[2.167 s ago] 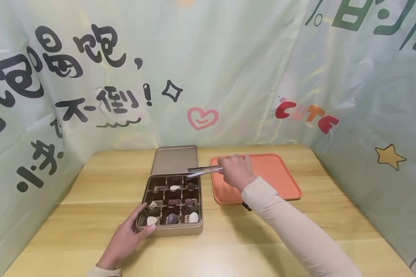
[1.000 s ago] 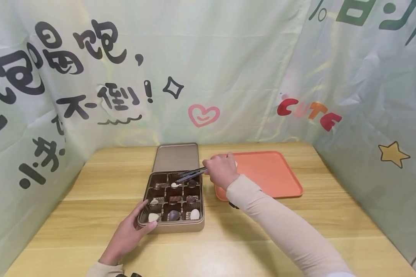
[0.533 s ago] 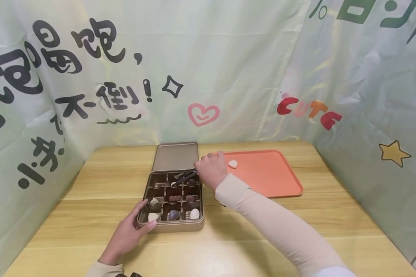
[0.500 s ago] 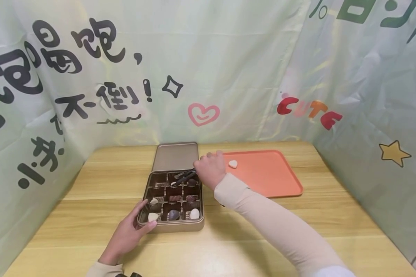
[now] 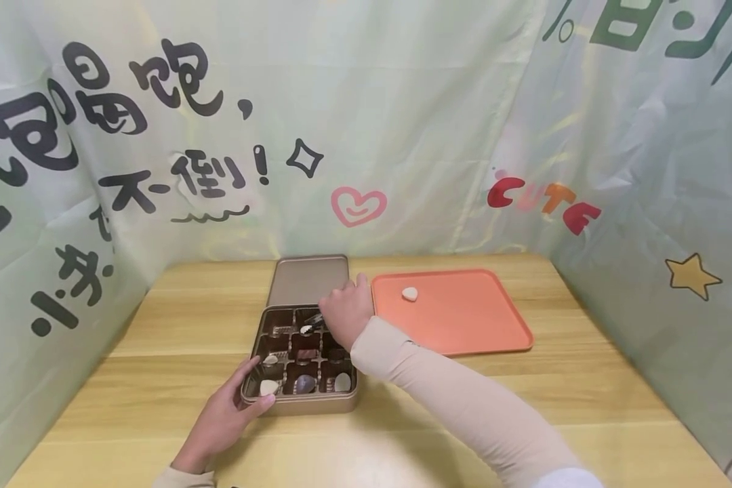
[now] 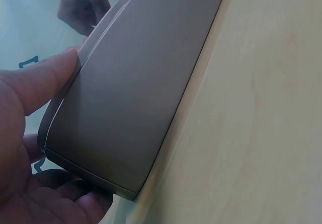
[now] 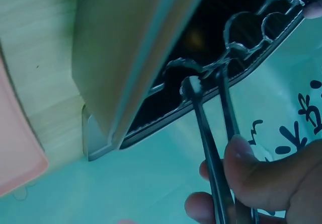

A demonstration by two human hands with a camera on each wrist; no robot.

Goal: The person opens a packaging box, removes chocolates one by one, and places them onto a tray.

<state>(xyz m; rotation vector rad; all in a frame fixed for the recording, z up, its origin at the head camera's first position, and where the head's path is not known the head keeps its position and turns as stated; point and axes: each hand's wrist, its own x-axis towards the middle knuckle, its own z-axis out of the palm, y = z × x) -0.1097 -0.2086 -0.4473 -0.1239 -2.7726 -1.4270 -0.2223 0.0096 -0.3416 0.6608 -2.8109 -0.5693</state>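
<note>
In the head view, my left hand (image 5: pixel 221 421) grips the near left corner of a brown tin box (image 5: pixel 299 407), thumb on the front rim, fingers round the side. The tin holds a dark divided insert with small chocolate-like pieces, white, brown and dark. My right hand (image 5: pixel 348 313) holds metal tongs (image 5: pixel 313 321) over the tin's back right corner and hides that compartment. The tong tips reach into the back middle compartment, right at a small white piece (image 5: pixel 306 331). The right wrist view shows the tong arms (image 7: pixel 209 143) a little apart between thumb and fingers.
Behind the tin lies its flat brown lid (image 5: pixel 310 281). To the right is an orange tray (image 5: pixel 463 312) with one white piece (image 5: pixel 409 294) near its back left. Printed cloth walls (image 5: pixel 433 135) stand around the wooden table (image 5: pixel 177 318).
My right hand has moved left from over the tray to the tin, and the tong tips have lowered into the back middle compartment. The tray's white piece has come into sight. The left hand stays.
</note>
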